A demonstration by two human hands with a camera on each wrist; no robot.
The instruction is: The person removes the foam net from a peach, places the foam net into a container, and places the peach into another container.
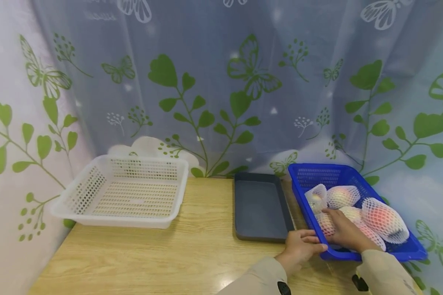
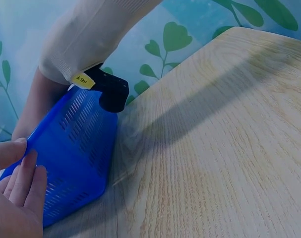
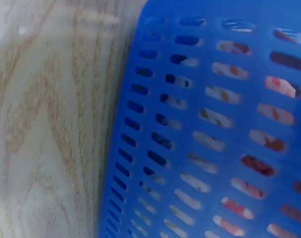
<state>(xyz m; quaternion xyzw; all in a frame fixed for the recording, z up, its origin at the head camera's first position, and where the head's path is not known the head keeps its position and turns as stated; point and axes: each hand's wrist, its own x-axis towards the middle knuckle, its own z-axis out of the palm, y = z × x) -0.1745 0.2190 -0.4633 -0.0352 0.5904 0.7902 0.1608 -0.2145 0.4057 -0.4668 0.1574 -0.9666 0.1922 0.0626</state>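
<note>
Butterfly-and-leaf curtain (image 1: 206, 41) at the far side, wood-look table (image 1: 151, 254) below. White basket (image 1: 110, 220) off to the left, bare inside; dark tray (image 1: 260, 209) in the middle; blue basket (image 1: 387, 257) on the right, loaded with fruit in foam nets. Looks like the picking-up step to me, at the grasp. Right hand (image 1: 345, 231) down in the blue basket, curled around a netted fruit (image 1: 325, 223) near the left wall; can't tell how tight, fingertips partly hidden. Left hand (image 1: 299, 248) pinching the rim at the near left corner. Probably called for next: snug, gentle hold, straight lift clear of the other fruit (image 1: 385, 219), rim held steady.
</note>
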